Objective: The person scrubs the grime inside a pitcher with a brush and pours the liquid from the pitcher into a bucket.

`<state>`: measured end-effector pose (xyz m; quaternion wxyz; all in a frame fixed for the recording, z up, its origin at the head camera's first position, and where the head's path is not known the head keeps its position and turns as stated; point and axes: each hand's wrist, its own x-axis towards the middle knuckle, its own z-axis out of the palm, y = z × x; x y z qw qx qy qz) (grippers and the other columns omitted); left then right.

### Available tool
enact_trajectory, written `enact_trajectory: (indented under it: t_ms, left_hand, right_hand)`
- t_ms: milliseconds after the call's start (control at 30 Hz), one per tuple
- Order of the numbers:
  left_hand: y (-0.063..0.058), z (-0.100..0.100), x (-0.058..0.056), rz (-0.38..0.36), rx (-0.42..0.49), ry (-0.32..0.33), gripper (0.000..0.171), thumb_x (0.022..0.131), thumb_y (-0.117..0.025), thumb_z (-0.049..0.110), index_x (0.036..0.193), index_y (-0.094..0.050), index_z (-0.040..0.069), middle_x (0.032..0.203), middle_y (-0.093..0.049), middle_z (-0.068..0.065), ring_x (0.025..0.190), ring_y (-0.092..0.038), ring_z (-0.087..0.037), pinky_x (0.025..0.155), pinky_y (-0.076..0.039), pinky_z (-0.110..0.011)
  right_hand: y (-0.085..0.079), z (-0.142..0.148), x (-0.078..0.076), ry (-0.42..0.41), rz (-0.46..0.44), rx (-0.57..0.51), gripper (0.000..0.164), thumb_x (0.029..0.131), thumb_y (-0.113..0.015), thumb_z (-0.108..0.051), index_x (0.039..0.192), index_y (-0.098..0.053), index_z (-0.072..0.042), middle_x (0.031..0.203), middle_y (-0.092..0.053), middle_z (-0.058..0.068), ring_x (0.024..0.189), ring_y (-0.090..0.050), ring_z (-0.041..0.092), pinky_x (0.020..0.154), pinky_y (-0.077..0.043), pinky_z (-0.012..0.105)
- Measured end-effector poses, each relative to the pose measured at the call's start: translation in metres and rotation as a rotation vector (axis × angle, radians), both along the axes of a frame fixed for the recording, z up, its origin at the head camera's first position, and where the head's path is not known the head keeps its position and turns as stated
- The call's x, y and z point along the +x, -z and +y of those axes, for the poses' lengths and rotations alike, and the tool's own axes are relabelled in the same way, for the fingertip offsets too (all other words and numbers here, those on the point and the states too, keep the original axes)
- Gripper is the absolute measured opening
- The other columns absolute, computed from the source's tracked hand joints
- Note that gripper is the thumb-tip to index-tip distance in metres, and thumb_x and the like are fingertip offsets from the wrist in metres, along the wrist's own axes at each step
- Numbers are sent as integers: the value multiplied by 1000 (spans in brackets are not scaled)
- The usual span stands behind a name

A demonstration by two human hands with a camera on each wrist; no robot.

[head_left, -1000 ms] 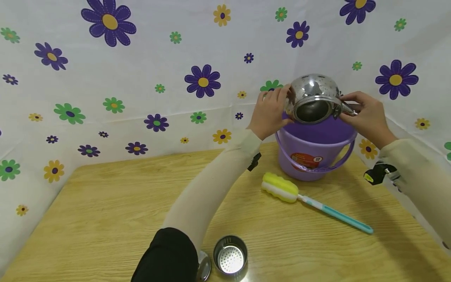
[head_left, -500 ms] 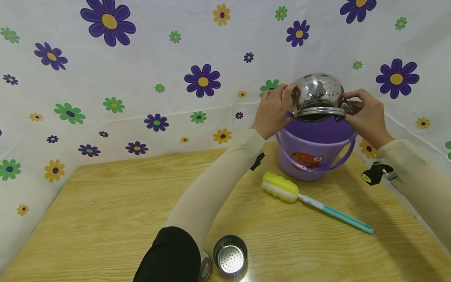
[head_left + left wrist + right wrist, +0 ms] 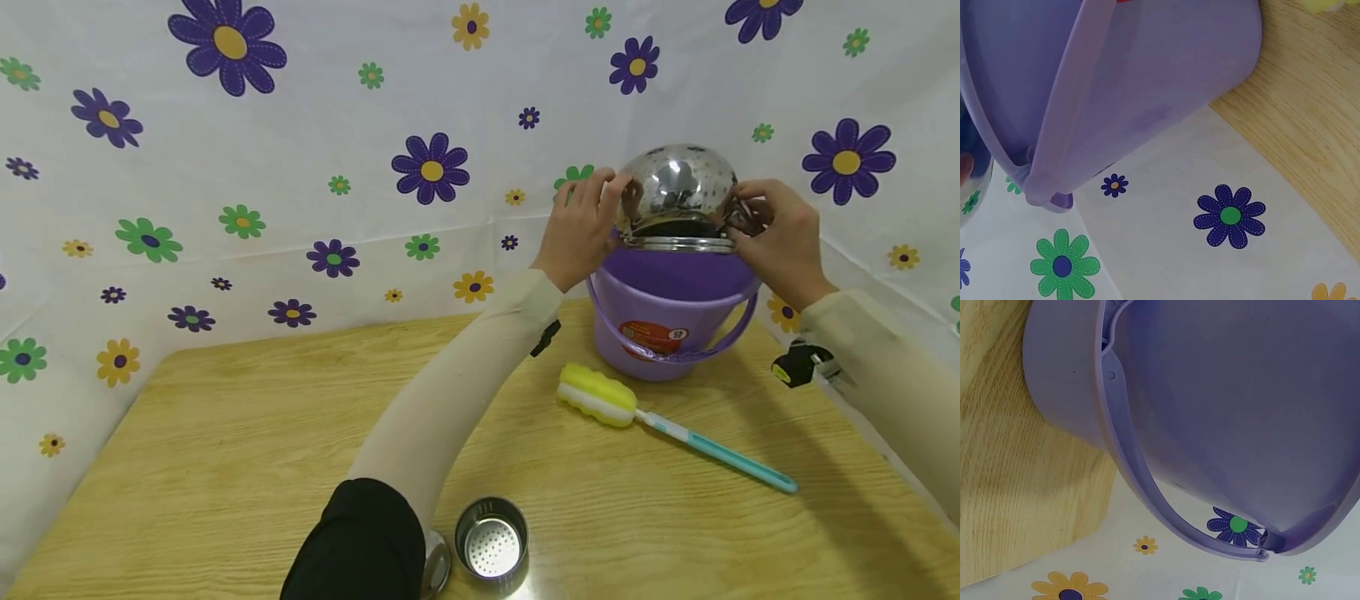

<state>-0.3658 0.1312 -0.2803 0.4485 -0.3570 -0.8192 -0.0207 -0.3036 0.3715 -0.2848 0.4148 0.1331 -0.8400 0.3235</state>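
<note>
A shiny stainless-steel teapot (image 3: 678,179) is tipped upside down above the purple bucket (image 3: 637,292), its rim facing downward. My left hand (image 3: 577,229) grips the pot's left side, fingers on the wall and thumb low near the rim. On the other side, my right hand (image 3: 783,237) pinches the metal handle. Both wrist views look mostly at the bucket; a fingertip (image 3: 965,167) shows at the left edge of the left wrist view. Water drops speckle the pot's rounded surface.
A sponge brush (image 3: 596,396) with a turquoise handle lies in front of the bucket. Nearer me on the wooden table (image 3: 247,450) stands a perforated metal strainer cup (image 3: 491,546). Beside it, a round metal piece (image 3: 437,567) is partly hidden by my left sleeve. Flowered cloth (image 3: 300,167) hangs behind.
Both hands have rotated the teapot, so its mouth has swung from facing me to facing down into the bucket. The pot has also risen slightly.
</note>
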Motion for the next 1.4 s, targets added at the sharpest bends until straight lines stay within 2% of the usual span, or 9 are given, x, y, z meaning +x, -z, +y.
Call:
enact_trajectory:
  t_ms: [133,233,600,900,967,1033,1167,1300,1400]
  left_hand:
    - [-1,1,0,21,17,18,68,80,-70,32,128,-26,11,126,-48,-9,105,-58,-18,97,-40,-33]
    - [-2,2,1,29,29,36,69,80,-71,32,127,-24,12,125,-48,-9,105,-58,-18,97,-41,-33]
    - [-3,5,2,42,47,38,70,82,-70,29,125,-18,12,125,-48,-9,106,-57,-19,95,-42,-33]
    - [1,8,1,88,70,50,56,89,-61,26,124,-19,13,122,-48,-9,105,-57,-18,92,-43,-32]
    - [1,8,2,102,77,59,53,91,-58,27,124,-18,13,121,-48,-9,106,-56,-19,92,-43,-32]
    - [2,8,2,118,83,64,47,94,-53,28,123,-18,14,120,-48,-9,106,-56,-19,91,-44,-32]
    - [3,9,1,163,99,67,33,99,-39,22,122,-17,14,118,-48,-8,103,-56,-18,90,-44,-32]
    - [2,10,-1,207,126,76,22,101,-27,15,121,-18,15,117,-50,-8,100,-57,-18,89,-45,-31]
    - [1,10,-2,230,140,83,21,102,-26,15,121,-17,16,118,-49,-7,96,-57,-18,89,-45,-32]
  right_hand:
    - [-1,0,-1,10,31,0,32,76,-65,9,107,-59,5,105,-62,9,89,-46,-25,77,-42,-1]
    - [-2,1,-2,24,51,-4,30,77,-64,9,106,-59,6,107,-62,15,89,-47,-24,77,-42,-1]
    - [-4,2,-5,48,61,-8,30,78,-65,6,107,-59,6,109,-62,15,89,-45,-26,80,-42,1]
    - [-2,0,-5,54,87,-31,28,79,-66,4,106,-59,6,107,-62,11,90,-48,-23,82,-44,3]
    - [-2,-1,-5,52,98,-33,28,79,-66,4,106,-59,6,105,-63,6,91,-48,-23,82,-44,3]
    - [-2,-2,-4,46,115,-44,27,79,-66,3,105,-59,7,102,-61,-7,91,-49,-22,82,-44,3]
    - [-1,-3,-6,29,166,-58,24,79,-65,5,101,-58,11,102,-46,-33,86,-51,-17,78,-43,2]
    - [-2,-6,-7,43,231,-71,21,78,-63,7,98,-57,13,102,-44,-35,81,-49,-15,72,-40,3]
    - [-3,-7,-9,52,275,-87,19,78,-62,8,96,-57,13,102,-46,-31,82,-49,-13,73,-40,4]
